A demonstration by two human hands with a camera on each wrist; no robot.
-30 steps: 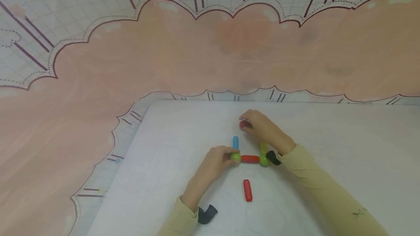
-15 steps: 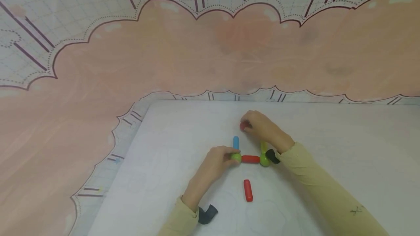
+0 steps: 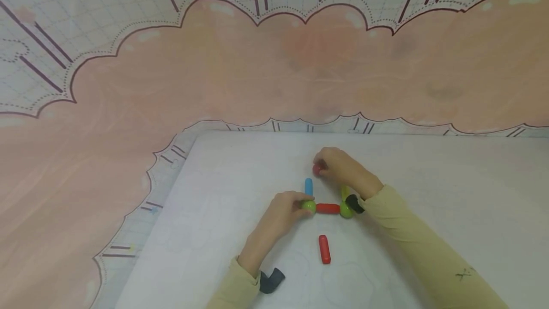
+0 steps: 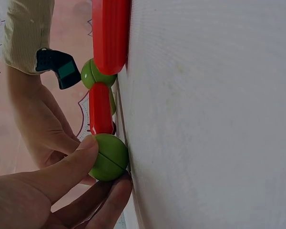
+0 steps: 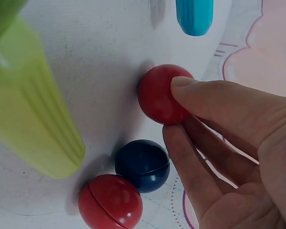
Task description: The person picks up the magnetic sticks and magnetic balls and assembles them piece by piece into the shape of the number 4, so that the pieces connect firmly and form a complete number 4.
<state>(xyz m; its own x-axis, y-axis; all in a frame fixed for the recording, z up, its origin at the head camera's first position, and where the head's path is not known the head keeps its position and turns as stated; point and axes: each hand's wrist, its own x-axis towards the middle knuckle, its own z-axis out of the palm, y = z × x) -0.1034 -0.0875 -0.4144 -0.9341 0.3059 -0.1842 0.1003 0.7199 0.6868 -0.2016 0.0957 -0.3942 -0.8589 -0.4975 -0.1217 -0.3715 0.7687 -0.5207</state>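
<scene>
My left hand (image 3: 280, 213) pinches a green ball (image 4: 109, 157) between thumb and fingers. A red rod (image 3: 328, 209) runs from that ball to a second green ball (image 3: 345, 210). From the held ball a blue rod (image 3: 308, 187) points to the far side, and a yellow-green rod (image 5: 43, 105) extends from the other ball. Farther back, my right hand (image 3: 340, 163) pinches a red ball (image 5: 157, 95) just beyond the blue rod's free end, apart from it. Beside those fingers, the right wrist view has a dark blue ball (image 5: 142, 166) and another red ball (image 5: 110, 202).
A loose red rod (image 3: 324, 250) lies on the white tabletop (image 3: 206, 232), nearer the body than the joined pieces. Black wrist devices (image 3: 271, 281) sit at both cuffs. A patterned peach cloth (image 3: 274, 75) covers the area behind and left of the table.
My right hand has come slightly nearer with the red ball, toward the blue rod's end. The left hand keeps its grip on the green ball in the same place.
</scene>
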